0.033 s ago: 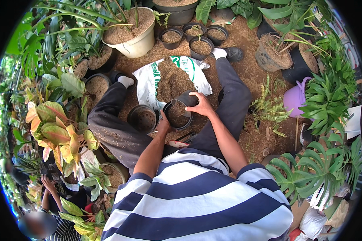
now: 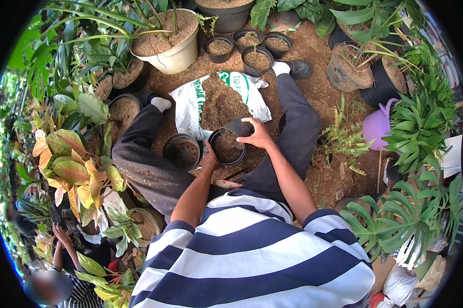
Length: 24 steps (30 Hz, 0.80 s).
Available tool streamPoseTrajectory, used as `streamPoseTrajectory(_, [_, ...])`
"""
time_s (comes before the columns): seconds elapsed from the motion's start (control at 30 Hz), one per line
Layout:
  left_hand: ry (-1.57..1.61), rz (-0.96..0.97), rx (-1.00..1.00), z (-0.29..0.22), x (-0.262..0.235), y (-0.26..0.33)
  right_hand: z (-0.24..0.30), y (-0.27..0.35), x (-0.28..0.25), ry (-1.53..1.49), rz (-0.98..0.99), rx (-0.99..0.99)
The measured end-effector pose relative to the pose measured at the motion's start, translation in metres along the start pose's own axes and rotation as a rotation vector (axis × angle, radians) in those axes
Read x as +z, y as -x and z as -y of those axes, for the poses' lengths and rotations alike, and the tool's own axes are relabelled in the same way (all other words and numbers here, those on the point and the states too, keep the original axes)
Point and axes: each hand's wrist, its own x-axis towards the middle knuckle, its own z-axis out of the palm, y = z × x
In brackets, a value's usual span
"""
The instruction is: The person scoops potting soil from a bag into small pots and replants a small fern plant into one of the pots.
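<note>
Between my legs, a black plant pot (image 2: pixel 227 156) stands with soil inside. My left hand (image 2: pixel 210 158) grips its left side, thumb up along the wall. With my right hand (image 2: pixel 258 134) I hold a smaller black pot (image 2: pixel 238 126) by its base end, tilted with its mouth down over the bigger pot. Left of my left hand is another black pot (image 2: pixel 182 153) with holes in its bottom. Just beyond the pots lies an opened white and green plastic bag (image 2: pixel 189 110), with dark soil mix (image 2: pixel 222 105) heaped on it.
Several small black pots with seedlings (image 2: pixel 257 60) stand beyond the bag. A large white pot (image 2: pixel 176 56) is at the far left. On the right are a fern (image 2: pixel 342 136) and a purple bucket (image 2: pixel 378 124). Leafy plants crowd both sides; another person's hands (image 2: pixel 62 235) show at lower left.
</note>
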Motion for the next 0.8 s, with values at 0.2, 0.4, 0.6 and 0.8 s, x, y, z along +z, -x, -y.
streamPoseTrajectory(0.2, [0.028, -0.029, 0.036, 0.007, 0.009, -0.007, 0.001, 0.001, -0.001, 0.008, 0.002, 0.003])
streamPoseTrajectory(0.4, [0.045, -0.069, 0.061, 0.003, 0.004, -0.001, 0.000, 0.001, 0.000, -0.004, 0.000, -0.005])
streamPoseTrajectory(0.6, [0.065, -0.054, 0.032, 0.001, 0.001, 0.003, 0.006, 0.003, 0.001, 0.034, -0.001, -0.048])
streamPoseTrajectory(0.8, [0.081, -0.023, -0.037, -0.008, -0.007, 0.010, 0.008, 0.004, 0.000, 0.054, 0.005, -0.046])
